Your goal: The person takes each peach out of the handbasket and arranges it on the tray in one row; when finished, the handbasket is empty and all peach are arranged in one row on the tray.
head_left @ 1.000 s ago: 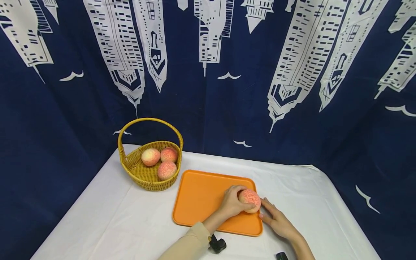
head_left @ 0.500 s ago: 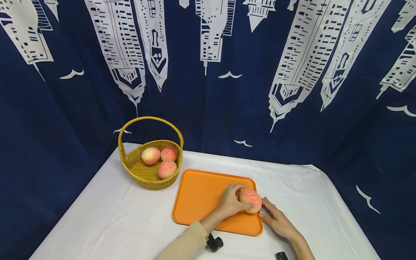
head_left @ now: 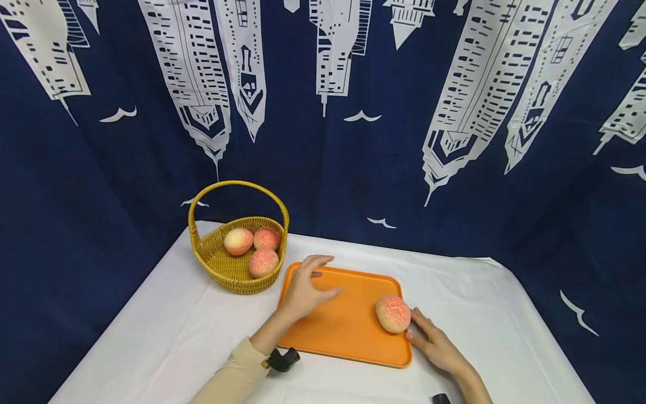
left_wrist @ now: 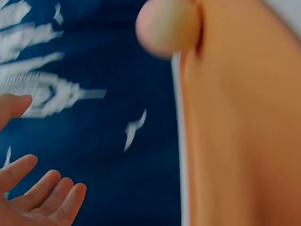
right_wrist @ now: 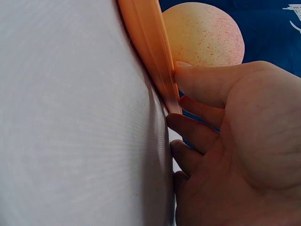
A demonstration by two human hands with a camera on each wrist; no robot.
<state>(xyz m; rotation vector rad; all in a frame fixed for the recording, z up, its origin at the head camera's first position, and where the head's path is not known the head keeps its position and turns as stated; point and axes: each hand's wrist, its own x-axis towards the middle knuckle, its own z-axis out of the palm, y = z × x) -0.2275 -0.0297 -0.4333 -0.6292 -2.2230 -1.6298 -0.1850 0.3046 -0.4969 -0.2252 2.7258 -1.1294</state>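
Observation:
A pinkish-yellow peach sits on the right end of an orange tray. My left hand hovers over the tray's left part, thumb and fingers spread, holding nothing. In the left wrist view its fingers are apart, with the peach well away from them. Beside the tray's right edge rests my right hand, its thumb right at the rim and its fingers relaxed on the white cloth. Three more peaches, among them one paler, lie in a wicker basket left of the tray.
The basket's tall arched handle rises at the back left of the white-covered table. Behind the table hangs a dark blue curtain with white buildings and birds.
My left hand has let go of the peach and moved left across the tray. The peach stays at the tray's right end. My right hand has hardly moved.

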